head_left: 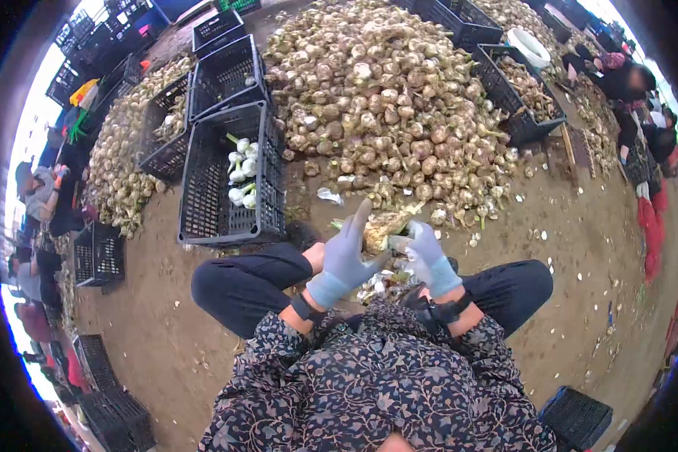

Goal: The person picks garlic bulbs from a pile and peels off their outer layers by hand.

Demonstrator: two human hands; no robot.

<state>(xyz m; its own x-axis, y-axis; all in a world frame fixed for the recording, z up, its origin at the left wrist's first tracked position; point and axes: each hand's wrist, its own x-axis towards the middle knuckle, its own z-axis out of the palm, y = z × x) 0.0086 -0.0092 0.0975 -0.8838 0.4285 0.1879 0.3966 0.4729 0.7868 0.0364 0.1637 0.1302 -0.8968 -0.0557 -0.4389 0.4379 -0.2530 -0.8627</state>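
Bare dirt floor [143, 316] under everything. Big heap of garlic bulbs [384, 105] at far centre, roots and dirt on. Smaller garlic heap [124, 143] far left. Black plastic crate [271, 166] just left of the big heap, near side, with a few clean white garlic bulbs [237, 175] lying inside, green stem stubs on some. Another black crate [535, 129] far right, beside the heap, filled with brownish stalky stuff. Wearer's dark-trousered legs [237, 290] bent out to both sides, near. Left hand [345, 252], grey glove, thumb and index spread around one side of a garlic bulb [384, 228]; right hand [428, 256], gloved, fingers curled in at its other side. Bulb sits between both hands, above the floor; can't tell if right fingers hold a tool. White scraps [378, 287] below.
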